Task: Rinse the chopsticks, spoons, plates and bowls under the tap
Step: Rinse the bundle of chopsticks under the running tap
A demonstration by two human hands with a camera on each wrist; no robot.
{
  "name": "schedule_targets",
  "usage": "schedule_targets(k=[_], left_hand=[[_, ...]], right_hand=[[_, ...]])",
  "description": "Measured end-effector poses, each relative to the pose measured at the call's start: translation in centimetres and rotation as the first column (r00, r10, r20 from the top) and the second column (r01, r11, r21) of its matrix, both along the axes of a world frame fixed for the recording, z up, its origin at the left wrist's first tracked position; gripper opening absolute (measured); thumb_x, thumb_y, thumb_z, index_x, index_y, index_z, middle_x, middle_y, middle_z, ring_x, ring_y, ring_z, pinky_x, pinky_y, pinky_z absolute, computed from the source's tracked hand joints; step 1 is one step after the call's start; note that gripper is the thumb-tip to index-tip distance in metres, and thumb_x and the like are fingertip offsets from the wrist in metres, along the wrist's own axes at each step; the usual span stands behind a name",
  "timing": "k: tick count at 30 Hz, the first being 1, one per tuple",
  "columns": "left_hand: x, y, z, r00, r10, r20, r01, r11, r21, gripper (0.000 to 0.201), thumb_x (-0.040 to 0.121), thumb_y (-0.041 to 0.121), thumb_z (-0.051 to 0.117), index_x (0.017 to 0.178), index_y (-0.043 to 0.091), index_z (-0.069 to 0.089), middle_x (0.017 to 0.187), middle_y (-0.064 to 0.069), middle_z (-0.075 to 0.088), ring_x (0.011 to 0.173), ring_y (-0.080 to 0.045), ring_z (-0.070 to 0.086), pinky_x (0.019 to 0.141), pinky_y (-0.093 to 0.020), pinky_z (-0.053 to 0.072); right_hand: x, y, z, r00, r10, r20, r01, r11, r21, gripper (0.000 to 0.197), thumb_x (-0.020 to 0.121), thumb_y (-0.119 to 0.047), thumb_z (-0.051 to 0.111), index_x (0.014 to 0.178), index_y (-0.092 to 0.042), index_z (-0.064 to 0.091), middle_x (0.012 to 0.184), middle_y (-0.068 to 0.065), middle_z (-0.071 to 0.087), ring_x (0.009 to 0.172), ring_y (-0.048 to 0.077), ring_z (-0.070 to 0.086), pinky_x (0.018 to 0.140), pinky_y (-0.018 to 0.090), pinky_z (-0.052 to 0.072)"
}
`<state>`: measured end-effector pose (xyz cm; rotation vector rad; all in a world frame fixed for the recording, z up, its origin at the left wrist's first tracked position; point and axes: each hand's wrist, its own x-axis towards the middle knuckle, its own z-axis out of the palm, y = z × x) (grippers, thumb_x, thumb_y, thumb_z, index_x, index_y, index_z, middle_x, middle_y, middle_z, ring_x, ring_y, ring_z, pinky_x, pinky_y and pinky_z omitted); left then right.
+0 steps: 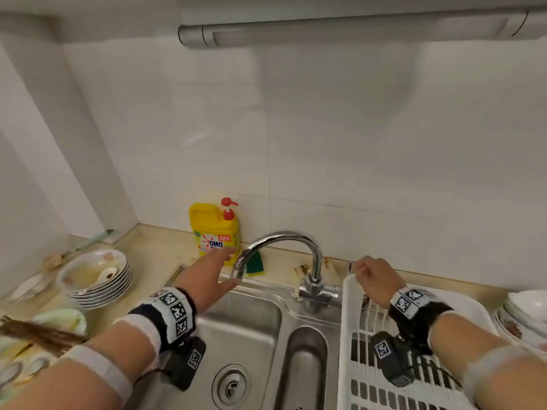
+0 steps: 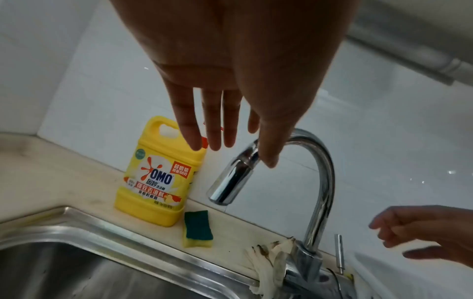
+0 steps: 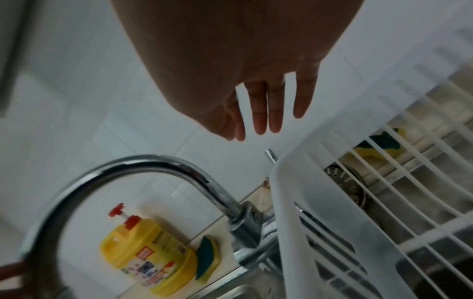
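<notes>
1. Chrome tap [image 1: 281, 241] is arching over the steel sink [image 1: 248, 329], no water visibly running; the left hand [image 1: 207, 276] is reaching beside its spout with fingers spread and straight, holding nothing.
2. Right hand [image 1: 373, 276] is hovering by the white drying rack [image 1: 349, 335], fingers loosely extended, gripping nothing.
3. Soiled plates [image 1: 100, 288], spoons [image 1: 105, 275] and chopsticks [image 1: 38, 335] are waiting on the surface [image 1: 154, 250], left of the sink.
4. Glazed crockery is likely proving slippery and fragile once wet; gripping rims seems safest.
</notes>
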<state>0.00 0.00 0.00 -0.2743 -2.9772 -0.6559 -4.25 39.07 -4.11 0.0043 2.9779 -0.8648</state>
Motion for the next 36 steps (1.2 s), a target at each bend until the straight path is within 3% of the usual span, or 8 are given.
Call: schedule_targets(k=[4,7,10,15,19,26,31,36], left_hand=[[-1.9,2.1,1.1,0.994,0.064,0.086,-0.061,0.998,-0.034,0.049,0.094,0.038,0.068,0.139,0.040,0.052,0.117,0.016,0.064,0.104,-0.012,0.064,0.093,-0.037,0.054],[-2.7,2.2,1.0,0.992,0.107,0.074,-0.105,0.994,-0.026,0.033,0.096,0.032,0.067,0.129,0.036,0.064,0.104,0.015,0.070,0.090,-0.013,0.066,0.086,-0.035,0.054],[-2.9,2.2,1.3,0.992,0.108,0.071,-0.105,0.994,-0.037,0.033,0.095,0.031,0.069,0.127,0.035,0.067,0.104,0.012,0.074,0.090,-0.015,0.067,0.087,-0.035,0.053],[-3.3,2.2,1.9,0.990,0.108,0.093,-0.101,0.991,-0.082,0.034,0.096,0.031,0.068,0.128,0.039,0.067,0.110,0.012,0.075,0.097,-0.017,0.067,0.089,-0.031,0.049],[-3.8,2.3,1.7,0.989,0.126,0.076,-0.119,0.989,-0.083,0.032,0.097,0.030,0.067,0.128,0.038,0.068,0.113,0.010,0.075,0.100,-0.019,0.066,0.086,-0.029,0.046],[-4.9,2.4,1.5,0.988,0.146,0.054,-0.141,0.985,-0.095,0.032,0.097,0.029,0.066,0.129,0.036,0.068,0.114,0.009,0.075,0.103,-0.021,0.066,0.087,-0.028,0.043],[-4.9,2.2,0.9,0.988,0.152,0.039,-0.148,0.984,-0.103,0.034,0.098,0.031,0.065,0.131,0.036,0.066,0.116,0.007,0.074,0.104,-0.023,0.067,0.088,-0.032,0.046],[-4.7,2.1,0.8,0.990,0.135,0.040,-0.129,0.986,-0.109,0.034,0.098,0.030,0.064,0.131,0.035,0.066,0.116,0.007,0.074,0.100,-0.021,0.067,0.084,-0.029,0.044]], right_hand=[[-3.3,-0.5,-1.1,0.998,-0.066,0.024,0.064,0.994,0.091,0.029,0.101,-0.024,0.051,0.129,-0.024,0.053,0.126,0.011,0.052,0.110,0.029,0.059,0.097,0.039,0.050],[-4.6,-0.8,-2.3,0.993,-0.054,0.105,0.038,0.989,0.143,0.034,0.106,-0.032,0.041,0.139,-0.028,0.044,0.132,0.011,0.048,0.110,0.032,0.060,0.095,0.042,0.051],[-5.2,-1.1,-2.8,0.988,-0.018,0.152,-0.010,0.983,0.182,0.036,0.108,-0.029,0.035,0.143,-0.024,0.042,0.130,0.013,0.055,0.111,0.032,0.060,0.092,0.039,0.050],[-5.4,-1.1,-3.7,0.987,-0.053,0.151,0.020,0.977,0.211,0.023,0.106,-0.017,0.037,0.125,-0.022,0.050,0.092,0.005,0.063,0.076,0.023,0.059,0.069,0.033,0.050],[-5.5,-0.9,-4.1,0.990,-0.070,0.124,0.043,0.978,0.206,0.019,0.103,-0.010,0.040,0.113,-0.022,0.050,0.076,0.000,0.057,0.065,0.017,0.053,0.058,0.030,0.042],[-5.3,-0.8,-4.4,0.995,-0.061,0.076,0.049,0.986,0.158,0.020,0.107,-0.017,0.034,0.113,-0.018,0.053,0.079,0.007,0.060,0.066,0.021,0.053,0.063,0.032,0.044],[-5.4,-0.7,-4.5,0.995,-0.067,0.078,0.053,0.985,0.166,0.018,0.106,-0.015,0.036,0.111,-0.018,0.053,0.074,0.003,0.056,0.063,0.018,0.051,0.058,0.030,0.040],[-5.3,-0.9,-4.0,0.989,-0.091,0.118,0.072,0.985,0.155,0.016,0.106,-0.014,0.036,0.109,-0.019,0.051,0.078,0.005,0.056,0.068,0.022,0.054,0.064,0.033,0.048]])
